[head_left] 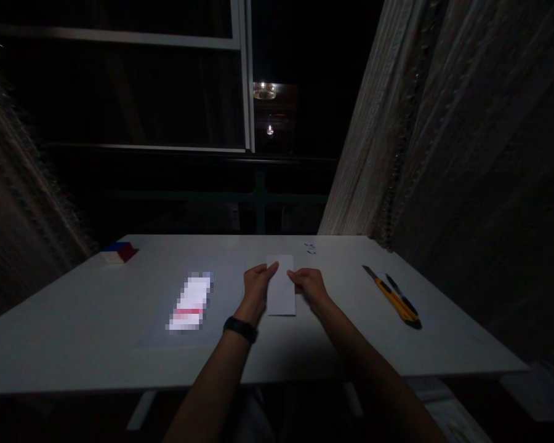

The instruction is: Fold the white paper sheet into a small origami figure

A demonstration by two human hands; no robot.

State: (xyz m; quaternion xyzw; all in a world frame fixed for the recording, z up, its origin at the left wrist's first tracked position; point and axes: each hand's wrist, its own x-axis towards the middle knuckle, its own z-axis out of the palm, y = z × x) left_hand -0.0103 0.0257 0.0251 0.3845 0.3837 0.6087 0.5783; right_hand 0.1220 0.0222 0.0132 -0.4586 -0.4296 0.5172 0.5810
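Between my two hands is a white rectangular piece of paper [281, 292], possibly folded, held upright lengthwise over the white table [96, 344]. My left hand [257, 286] grips its left edge, thumb on the front and fingers behind. On the opposite edge my right hand [309, 285] pinches it the same way, a little below the top. The fingers behind the paper are mostly hidden. A dark band [240, 328] circles my left wrist. Left of my hands lies a bright, blurred-out rectangle [191, 303], perhaps a lit phone screen, with a red stripe.
A yellow and black box cutter [392, 299] lies at the right with a dark slim object [401, 294] beside it. A red, blue and white block [117, 252] sits at the far left. Small dark bits [310, 248] lie near the back edge. Curtains [364, 123] flank a dark window.
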